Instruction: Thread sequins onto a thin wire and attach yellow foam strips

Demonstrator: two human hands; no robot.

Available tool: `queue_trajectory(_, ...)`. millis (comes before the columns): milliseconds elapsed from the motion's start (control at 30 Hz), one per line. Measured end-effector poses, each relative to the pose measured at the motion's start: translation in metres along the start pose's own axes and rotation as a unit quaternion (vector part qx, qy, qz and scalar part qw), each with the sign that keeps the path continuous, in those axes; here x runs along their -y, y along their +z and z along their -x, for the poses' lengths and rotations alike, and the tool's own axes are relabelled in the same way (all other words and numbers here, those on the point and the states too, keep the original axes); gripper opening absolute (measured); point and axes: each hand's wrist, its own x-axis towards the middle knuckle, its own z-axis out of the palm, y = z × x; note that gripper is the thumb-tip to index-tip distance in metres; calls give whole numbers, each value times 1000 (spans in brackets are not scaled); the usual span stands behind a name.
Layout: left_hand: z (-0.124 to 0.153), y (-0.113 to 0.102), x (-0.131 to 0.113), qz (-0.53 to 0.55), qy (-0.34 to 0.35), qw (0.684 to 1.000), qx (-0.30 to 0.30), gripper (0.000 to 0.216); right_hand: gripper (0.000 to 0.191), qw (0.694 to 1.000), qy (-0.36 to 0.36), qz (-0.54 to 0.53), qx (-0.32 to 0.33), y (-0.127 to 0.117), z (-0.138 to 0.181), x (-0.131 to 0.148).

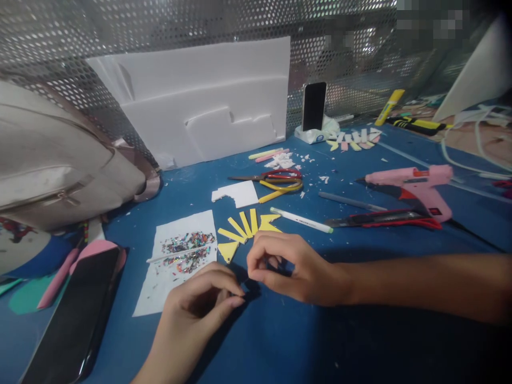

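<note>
My left hand (202, 304) is low over the blue table, thumb and forefinger pinched together. Close to its right, my right hand (298, 269) has its fingers curled round to the thumb. Anything between the fingertips of either hand is too small or hidden to make out. Just beyond both hands lie yellow strips (245, 224) in a fan, with a yellow pointed piece (228, 250) and a yellow notched piece (269, 222) at its ends. Beside my left hand, a creased white paper sheet (149, 293) carries colourful glitter flakes (188, 246).
Beyond the strips are scissors (280, 180), a white card offcut (244, 194) and a capped marker (302, 219). A pink glue gun (416, 181) and a red cutter knife (388, 217) lie right. At left are a phone (78, 314) and a pale bag (68, 160).
</note>
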Motion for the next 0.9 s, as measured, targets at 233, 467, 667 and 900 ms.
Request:
queue_trajectory(233,-1,-2,1,32,-3,999,-19,9,5,999,-10,20,28,-2,0,2)
queue_trajectory(467,-1,-3,5,21,-8,1000,-9,8,6,998,-11,45,33,0,0,1)
queue_trajectory(667,-1,-3,2,14,2,1000,-16,13,8,998,-26,52,33,1,0,0)
queue_trajectory(900,-2,-3,-2,4,13,1000,-24,16,8,997,-34,63,36,2,2,1)
